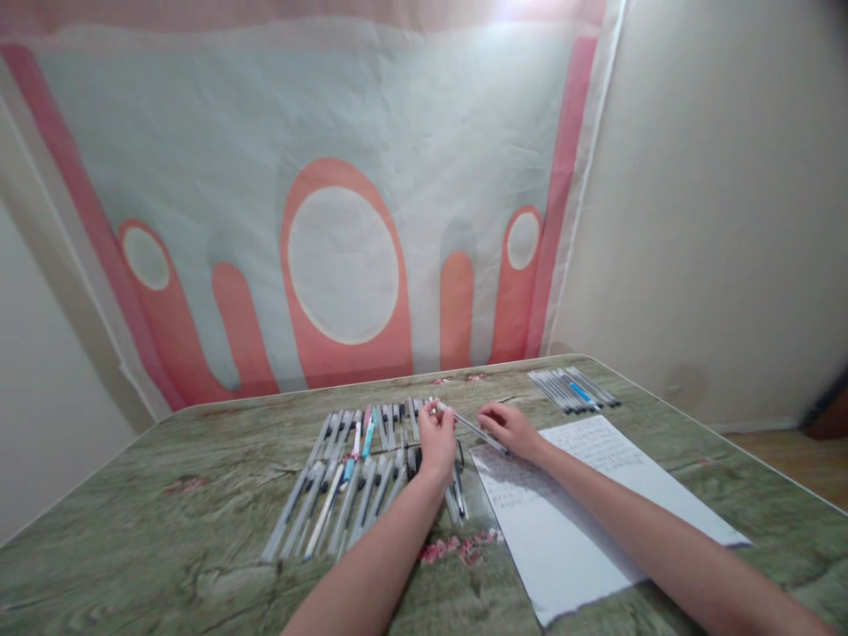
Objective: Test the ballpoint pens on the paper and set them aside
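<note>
My left hand (pixel 437 439) is closed in a pinch around one end of a slim clear pen (pixel 472 427). From those fingers the pen slants down to the right, and its other end reaches the near side of my right hand (pixel 509 428). The right hand's fingers are curled together above the paper's far left corner; what they hold, if anything, is hidden. Two rows of pens lie left of the hands, a back row (pixel 331 435) and a front row (pixel 318 503), partly covered by my left wrist. Beneath my right forearm lies a sheet of paper (pixel 563 539) with handwriting.
Another group of pens (pixel 563 389), one with a blue label, lies at the far right of the wood-patterned table (pixel 165 530). A few pens (pixel 457 495) lie beside my left wrist. Behind the table hangs a patterned cloth (pixel 424 132).
</note>
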### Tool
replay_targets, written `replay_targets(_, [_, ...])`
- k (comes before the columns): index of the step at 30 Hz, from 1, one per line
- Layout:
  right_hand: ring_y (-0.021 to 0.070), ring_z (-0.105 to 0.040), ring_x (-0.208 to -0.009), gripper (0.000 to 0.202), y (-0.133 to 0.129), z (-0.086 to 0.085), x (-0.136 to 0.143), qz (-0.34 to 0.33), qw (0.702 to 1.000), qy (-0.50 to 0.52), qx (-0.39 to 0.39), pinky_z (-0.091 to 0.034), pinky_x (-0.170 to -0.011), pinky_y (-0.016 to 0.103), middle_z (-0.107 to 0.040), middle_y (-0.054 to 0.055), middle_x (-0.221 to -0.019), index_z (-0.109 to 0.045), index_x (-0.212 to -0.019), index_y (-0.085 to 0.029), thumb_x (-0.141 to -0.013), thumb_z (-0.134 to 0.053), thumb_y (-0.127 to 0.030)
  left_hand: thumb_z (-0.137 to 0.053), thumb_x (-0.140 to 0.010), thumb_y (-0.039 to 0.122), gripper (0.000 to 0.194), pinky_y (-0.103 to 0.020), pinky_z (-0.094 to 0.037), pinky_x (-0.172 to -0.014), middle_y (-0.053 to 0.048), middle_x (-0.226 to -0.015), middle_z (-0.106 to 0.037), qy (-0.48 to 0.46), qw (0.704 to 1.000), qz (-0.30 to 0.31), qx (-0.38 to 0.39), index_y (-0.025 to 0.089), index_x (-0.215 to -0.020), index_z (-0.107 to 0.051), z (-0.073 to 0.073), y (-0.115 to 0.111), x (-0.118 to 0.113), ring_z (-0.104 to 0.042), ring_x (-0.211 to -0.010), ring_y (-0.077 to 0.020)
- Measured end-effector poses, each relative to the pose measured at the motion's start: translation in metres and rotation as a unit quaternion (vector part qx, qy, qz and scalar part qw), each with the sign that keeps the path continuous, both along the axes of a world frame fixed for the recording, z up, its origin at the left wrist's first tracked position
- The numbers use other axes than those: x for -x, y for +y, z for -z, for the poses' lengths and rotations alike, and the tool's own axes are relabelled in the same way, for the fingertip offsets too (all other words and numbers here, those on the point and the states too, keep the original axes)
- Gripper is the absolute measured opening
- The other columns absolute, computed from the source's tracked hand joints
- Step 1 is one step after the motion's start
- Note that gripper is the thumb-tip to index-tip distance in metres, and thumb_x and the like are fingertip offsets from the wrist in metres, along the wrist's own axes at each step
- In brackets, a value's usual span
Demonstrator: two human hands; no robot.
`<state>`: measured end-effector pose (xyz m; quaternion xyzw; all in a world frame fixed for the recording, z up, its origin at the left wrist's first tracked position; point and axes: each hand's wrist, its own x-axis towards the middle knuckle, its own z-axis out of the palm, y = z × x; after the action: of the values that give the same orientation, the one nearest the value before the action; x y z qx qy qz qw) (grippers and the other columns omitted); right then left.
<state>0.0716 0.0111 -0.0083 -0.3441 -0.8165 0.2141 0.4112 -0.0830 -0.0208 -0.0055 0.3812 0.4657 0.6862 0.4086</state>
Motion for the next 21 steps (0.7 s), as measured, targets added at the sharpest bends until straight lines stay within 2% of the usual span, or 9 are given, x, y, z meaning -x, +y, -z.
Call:
replay_targets(3, [0.0089,-0.045,-0.052,0.03,-0.001,-0.003,-0.003,-0.062,0.99,0.0,0.13,-0.036,-0.048,0.019,-0.054,-0.001,-0.059,-0.059,-0.073,-0.014,-0.079,-0.048,-0.041,-0.053,-0.075,0.03,0.036,-0.025,-0.042,-0.068,-0.003,-0.08,-0.055,0.025,0.999,-0.024,-0.022,0.017,-0.105,-0.038,0.003,0.003,0.003,-0.055,-0.071,-0.0103])
replay_targets(6, [0.008,-0.043,-0.05,0.031,0.001,-0.003,-0.005,-0.086,0.979,-0.011,0.182,-0.033,-0.046,0.019,-0.053,-0.002,-0.057,-0.059,-0.072,-0.012,-0.073,-0.054,-0.043,-0.051,-0.076,0.031,0.039,-0.027,-0.042,-0.071,-0.005,-0.085,-0.055,0.037,0.998,-0.021,-0.036,0.017,-0.109,-0.035,0.006,0.005,0.004,-0.055,-0.076,-0.0113])
replay_targets(9, [0.009,-0.045,-0.051,0.032,0.008,0.001,-0.007,-0.037,0.986,-0.01,0.163,-0.034,-0.048,0.019,-0.055,-0.001,-0.057,-0.06,-0.07,-0.012,-0.074,-0.052,-0.043,-0.054,-0.075,0.029,0.054,-0.029,-0.041,-0.076,-0.009,-0.102,-0.05,0.087,0.995,-0.024,-0.042,0.019,-0.12,-0.027,0.007,0.0,0.001,-0.054,-0.086,-0.013])
replay_targets(11, [0.0107,-0.048,-0.054,0.033,0.016,0.003,-0.012,0.044,0.991,-0.008,0.125,-0.035,-0.051,0.021,-0.058,0.001,-0.06,-0.061,-0.07,-0.013,-0.075,-0.049,-0.043,-0.059,-0.07,0.028,0.057,-0.032,-0.039,-0.081,-0.01,-0.11,-0.046,0.193,0.98,-0.005,-0.048,0.02,-0.119,-0.033,0.006,-0.008,-0.002,-0.051,-0.094,-0.0161])
replay_targets(13, [0.013,-0.052,-0.057,0.033,0.024,0.005,-0.02,0.139,0.986,-0.024,0.092,-0.036,-0.054,0.022,-0.062,0.003,-0.063,-0.062,-0.071,-0.013,-0.075,-0.048,-0.042,-0.063,-0.065,0.029,0.045,-0.036,-0.035,-0.086,-0.008,-0.107,-0.049,0.348,0.934,0.055,-0.061,0.02,-0.107,-0.048,0.004,-0.019,-0.006,-0.047,-0.099,-0.0202])
replay_targets(15, [0.0149,-0.054,-0.059,0.032,0.031,0.006,-0.032,0.21,0.973,-0.068,0.074,-0.037,-0.056,0.023,-0.064,0.005,-0.065,-0.063,-0.069,-0.014,-0.074,-0.049,-0.042,-0.064,-0.064,0.035,0.032,-0.039,-0.03,-0.089,-0.006,-0.102,-0.053,0.486,0.861,0.129,-0.071,0.022,-0.092,-0.058,0.0,-0.029,-0.008,-0.043,-0.102,-0.0236])
replay_targets(17, [0.0161,-0.056,-0.061,0.031,0.037,0.005,-0.045,0.254,0.957,-0.121,0.069,-0.037,-0.057,0.023,-0.065,0.006,-0.065,-0.064,-0.068,-0.015,-0.075,-0.049,-0.042,-0.063,-0.063,0.042,0.029,-0.042,-0.027,-0.088,-0.006,-0.099,-0.055,0.574,0.795,0.182,-0.076,0.023,-0.086,-0.062,-0.004,-0.037,-0.011,-0.043,-0.101,-0.0254])
replay_targets(19, [0.0171,-0.058,-0.064,0.03,0.041,0.003,-0.058,0.3,0.935,-0.174,0.07,-0.037,-0.058,0.024,-0.066,0.007,-0.067,-0.065,-0.069,-0.016,-0.075,-0.049,-0.041,-0.062,-0.064,0.046,0.032,-0.042,-0.026,-0.088,-0.006,-0.098,-0.056,0.619,0.754,0.207,-0.074,0.023,-0.086,-0.063,-0.008,-0.041,-0.012,-0.043,-0.099,-0.0258])
replay_targets(21, [0.0192,-0.06,-0.069,0.029,0.044,0.002,-0.071,0.354,0.904,-0.229,0.077,-0.038,-0.06,0.025,-0.066,0.009,-0.071,-0.065,-0.071,-0.017,-0.076,-0.049,-0.04,-0.061,-0.064,0.049,0.035,-0.041,-0.027,-0.087,-0.007,-0.098,-0.057,0.638,0.738,0.21,-0.067,0.024,-0.089,-0.063,-0.01,-0.042,-0.012,-0.043,-0.098,-0.0254])
